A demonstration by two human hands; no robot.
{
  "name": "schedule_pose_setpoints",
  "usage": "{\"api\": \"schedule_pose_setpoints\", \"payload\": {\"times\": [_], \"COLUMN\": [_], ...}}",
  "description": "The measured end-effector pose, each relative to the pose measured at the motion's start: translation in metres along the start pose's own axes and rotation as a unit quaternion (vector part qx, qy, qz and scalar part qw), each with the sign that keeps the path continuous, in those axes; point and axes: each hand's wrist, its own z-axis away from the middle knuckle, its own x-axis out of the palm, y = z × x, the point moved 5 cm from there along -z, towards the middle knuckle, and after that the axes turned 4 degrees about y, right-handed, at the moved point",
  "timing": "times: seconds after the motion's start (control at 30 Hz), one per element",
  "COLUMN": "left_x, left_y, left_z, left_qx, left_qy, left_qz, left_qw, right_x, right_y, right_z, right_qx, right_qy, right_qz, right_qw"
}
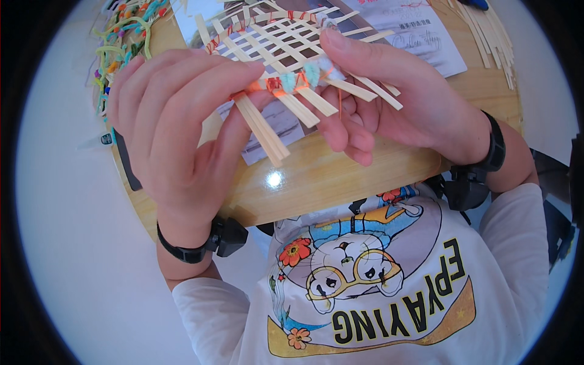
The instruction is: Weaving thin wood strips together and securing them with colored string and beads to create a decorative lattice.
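A round lattice of pale bamboo strips [291, 38] is held up above the table between my hands. Orange and red thread is wound along its rim, and pale green and white fuzzy cord [312, 74] wraps the near edge. My left hand [176, 109] pinches the rim at the left between thumb and fingers. At the right, my right hand [395, 82] grips the rim, its thumb on top and fingers curled beneath. Several strip ends stick out toward me past the rim. A thin orange thread [340, 100] hangs below it near my right fingers.
Coloured fuzzy cords [131, 39] lie heaped at the table's left edge. Loose bamboo strips [491, 36] rest at the far right beside a dark blue object [477, 3]. Printed sheets [420, 36] lie under the lattice. A dark flat object [126, 161] sits at the left edge by my left hand.
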Motion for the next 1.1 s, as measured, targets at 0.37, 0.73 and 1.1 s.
{"api": "schedule_pose_setpoints", "payload": {"times": [0.37,0.73,1.1], "left_x": [-0.002,-0.005,-0.011], "left_y": [0.004,-0.001,0.004], "left_z": [-0.002,-0.002,-0.003], "left_qx": [0.002,-0.005,0.038], "left_qy": [-0.01,0.023,-0.002], "left_qz": [0.028,0.046,0.004], "left_qw": [1.0,0.999,0.999], "right_x": [-0.001,0.002,0.005], "right_y": [0.003,-0.001,-0.002], "right_z": [0.0,0.001,0.002], "right_qx": [0.002,0.023,0.033], "right_qy": [-0.021,-0.037,-0.033], "right_qz": [0.008,-0.046,-0.044], "right_qw": [1.0,0.998,0.998]}}
